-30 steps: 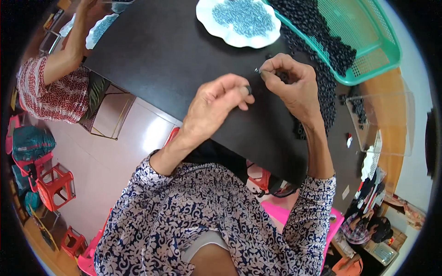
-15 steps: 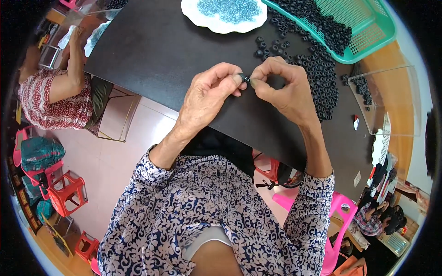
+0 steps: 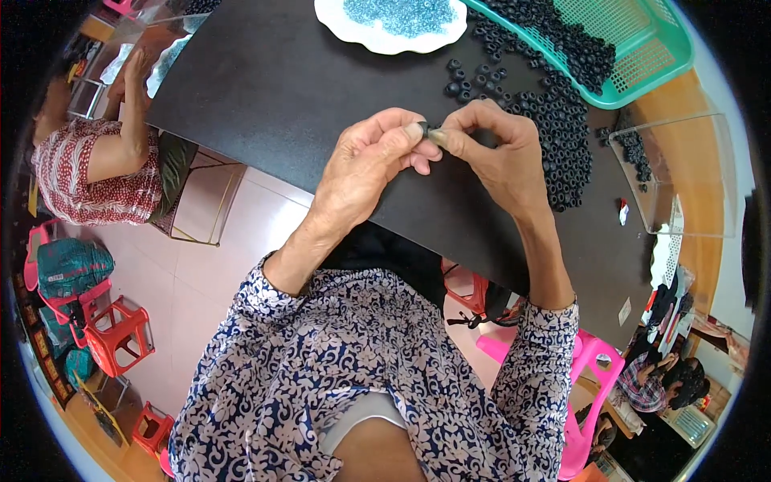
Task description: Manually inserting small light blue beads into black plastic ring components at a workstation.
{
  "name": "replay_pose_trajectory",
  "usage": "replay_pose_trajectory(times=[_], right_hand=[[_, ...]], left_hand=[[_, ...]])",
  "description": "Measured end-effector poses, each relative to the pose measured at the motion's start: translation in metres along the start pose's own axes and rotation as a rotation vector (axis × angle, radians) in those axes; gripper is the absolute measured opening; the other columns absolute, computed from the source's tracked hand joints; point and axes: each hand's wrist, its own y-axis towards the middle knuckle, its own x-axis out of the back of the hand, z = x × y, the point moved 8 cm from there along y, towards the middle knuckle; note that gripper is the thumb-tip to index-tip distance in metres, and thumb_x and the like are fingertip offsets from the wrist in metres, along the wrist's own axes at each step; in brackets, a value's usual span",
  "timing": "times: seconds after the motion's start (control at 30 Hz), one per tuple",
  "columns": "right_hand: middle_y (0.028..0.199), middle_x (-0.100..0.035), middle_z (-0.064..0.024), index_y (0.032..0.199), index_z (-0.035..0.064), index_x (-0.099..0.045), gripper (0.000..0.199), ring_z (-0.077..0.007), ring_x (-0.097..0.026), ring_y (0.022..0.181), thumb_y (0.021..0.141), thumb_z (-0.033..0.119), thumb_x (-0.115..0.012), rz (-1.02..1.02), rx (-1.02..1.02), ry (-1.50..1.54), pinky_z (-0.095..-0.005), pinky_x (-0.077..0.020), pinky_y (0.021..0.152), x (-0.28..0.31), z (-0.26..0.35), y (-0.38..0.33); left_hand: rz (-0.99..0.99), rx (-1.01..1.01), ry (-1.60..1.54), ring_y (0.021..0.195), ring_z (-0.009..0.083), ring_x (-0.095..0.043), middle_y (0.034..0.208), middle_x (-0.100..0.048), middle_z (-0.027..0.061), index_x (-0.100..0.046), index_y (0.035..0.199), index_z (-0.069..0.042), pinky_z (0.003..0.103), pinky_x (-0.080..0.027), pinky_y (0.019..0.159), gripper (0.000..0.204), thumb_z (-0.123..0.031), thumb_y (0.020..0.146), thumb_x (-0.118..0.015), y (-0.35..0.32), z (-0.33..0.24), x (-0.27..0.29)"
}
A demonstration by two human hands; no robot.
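My left hand point(image 3: 373, 157) and my right hand point(image 3: 498, 153) meet fingertip to fingertip above the black table point(image 3: 281, 88). Between them they pinch one small black ring point(image 3: 426, 128). Both hands have their fingers closed on it. A loose heap of several black rings point(image 3: 554, 120) lies on the table just right of my right hand. Beyond the hands sits a white plate point(image 3: 377, 36) holding small blue beads point(image 3: 399, 14).
A green plastic basket point(image 3: 642, 56) with more black rings stands at the far right. A clear plastic box point(image 3: 683, 173) sits on the right. Another person in a red patterned top point(image 3: 88, 161) works at the table's left end. Red stools point(image 3: 112, 333) stand on the floor.
Both hands have stayed pinched together on the small ring. The view has tilted, so hands and table sit lower and nearer in the picture.
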Motion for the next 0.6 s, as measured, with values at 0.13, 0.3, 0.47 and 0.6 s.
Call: replay_pose_trajectory(times=[0.13, 0.3, 0.47, 0.6], right_hand=[[0.078, -0.063, 0.0008, 0.088, -0.0009, -0.067, 0.008, -0.0060, -0.053, 0.072, 0.084, 0.005, -0.070, -0.127, 0.008, 0.031, -0.0204, -0.0429, 0.067, 0.009, -0.001, -0.012], [0.084, -0.066, -0.0021, 0.092, -0.0009, -0.068, 0.010, -0.0083, -0.058, 0.074, 0.084, 0.003, -0.069, -0.152, 0.047, 0.055, -0.0214, -0.0456, 0.071, 0.006, 0.002, -0.019], [0.082, -0.068, -0.0016, 0.096, 0.0010, -0.069, 0.014, -0.0101, -0.060, 0.073, 0.082, -0.001, -0.066, -0.245, 0.277, -0.280, -0.0245, -0.0468, 0.066, 0.001, 0.026, -0.030], [0.077, -0.062, 0.0027, 0.097, -0.0006, -0.068, 0.012, -0.0043, -0.052, 0.068, 0.087, 0.003, -0.064, -0.458, -0.022, -0.208, -0.0211, -0.0419, 0.061, 0.057, -0.004, -0.065]], left_hand=[[0.013, 0.005, -0.019, 0.085, 0.0159, -0.061, 0.095, -0.065, 0.0109, -0.057, 0.108, 0.003, 0.029, -0.050, 0.080, 0.025, -0.020, 0.098, -0.052, 0.001, 0.002, -0.001], [0.047, -0.001, 0.007, 0.080, 0.0146, -0.061, 0.091, -0.066, 0.0101, -0.058, 0.108, 0.004, 0.025, -0.051, 0.077, 0.023, -0.015, 0.098, -0.054, 0.002, 0.003, -0.006], [-0.001, -0.061, -0.054, 0.082, 0.0176, -0.060, 0.090, -0.065, 0.0112, -0.057, 0.109, 0.005, 0.031, -0.051, 0.080, 0.022, -0.014, 0.097, -0.053, 0.000, -0.003, 0.005], [0.007, -0.100, 0.001, 0.084, 0.0191, -0.061, 0.090, -0.064, 0.0117, -0.057, 0.108, 0.004, 0.032, -0.050, 0.080, 0.024, -0.017, 0.098, -0.053, 0.001, -0.006, -0.001]])
